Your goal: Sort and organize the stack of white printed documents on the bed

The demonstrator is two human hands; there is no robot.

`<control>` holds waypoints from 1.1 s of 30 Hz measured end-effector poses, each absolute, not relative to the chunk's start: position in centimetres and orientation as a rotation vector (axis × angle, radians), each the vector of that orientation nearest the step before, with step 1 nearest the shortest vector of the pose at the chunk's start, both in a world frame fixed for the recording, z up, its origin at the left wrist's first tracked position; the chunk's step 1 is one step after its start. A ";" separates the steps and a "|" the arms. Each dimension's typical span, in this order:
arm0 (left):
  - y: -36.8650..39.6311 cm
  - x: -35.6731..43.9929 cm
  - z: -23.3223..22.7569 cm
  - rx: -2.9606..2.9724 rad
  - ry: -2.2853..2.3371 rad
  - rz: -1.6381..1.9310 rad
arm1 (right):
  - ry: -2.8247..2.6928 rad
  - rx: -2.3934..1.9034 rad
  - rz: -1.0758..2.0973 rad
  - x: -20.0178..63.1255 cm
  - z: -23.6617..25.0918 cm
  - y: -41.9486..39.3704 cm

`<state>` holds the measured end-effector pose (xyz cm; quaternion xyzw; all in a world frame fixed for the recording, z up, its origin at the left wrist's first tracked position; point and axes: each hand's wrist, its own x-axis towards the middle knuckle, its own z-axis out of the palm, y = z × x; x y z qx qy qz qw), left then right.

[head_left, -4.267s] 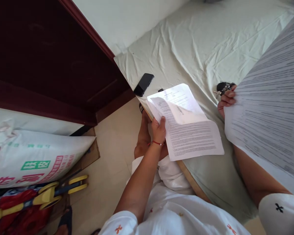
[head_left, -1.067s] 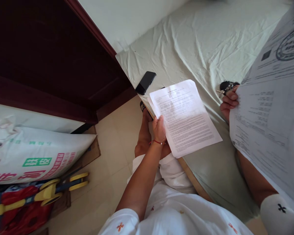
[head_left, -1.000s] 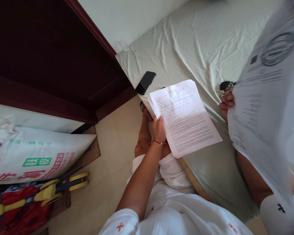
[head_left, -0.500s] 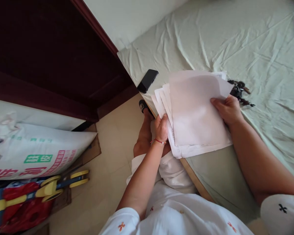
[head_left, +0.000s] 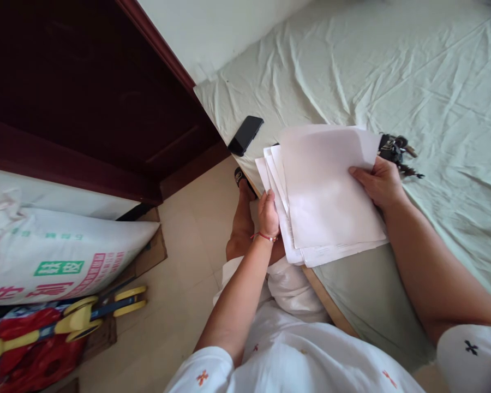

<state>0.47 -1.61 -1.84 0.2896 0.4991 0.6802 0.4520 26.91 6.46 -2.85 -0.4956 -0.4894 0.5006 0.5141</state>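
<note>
A stack of white paper sheets (head_left: 331,191) lies over the edge of the cloth-covered bed, a blank sheet on top and several others fanned out at its left side. Gripping the stack's right edge is my right hand (head_left: 382,183), thumb on the top sheet and fingers hidden beneath. My left hand (head_left: 269,215), with a red bracelet at the wrist, rests upright against the left edges of the sheets, its visible fingers straight. Close behind my right hand lies a dark bunch of keys (head_left: 396,150), partly covered by the paper.
A black phone (head_left: 246,135) lies near the corner of the pale green bed sheet (head_left: 323,65). To the left are a dark red door (head_left: 85,98), a printed white sack (head_left: 73,251) and a yellow-and-blue wheeled toy (head_left: 77,319) on the tiled floor.
The top sheet's upper right corner has drawn in, and the stack looks more even. My left thumb has come off the sheets to their edge. My right hand keeps its hold.
</note>
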 end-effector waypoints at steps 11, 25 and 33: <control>-1.4 -0.1 -3.3 0.601 1.361 1.738 | -0.876 -1.087 1.182 26.7 -2.0 6.7; -2.0 0.4 -1.8 0.634 1.317 1.581 | -0.793 -1.024 1.194 26.7 -1.4 6.7; -1.6 0.1 -2.9 0.646 1.277 1.651 | -0.849 -1.034 1.249 26.3 -1.8 6.3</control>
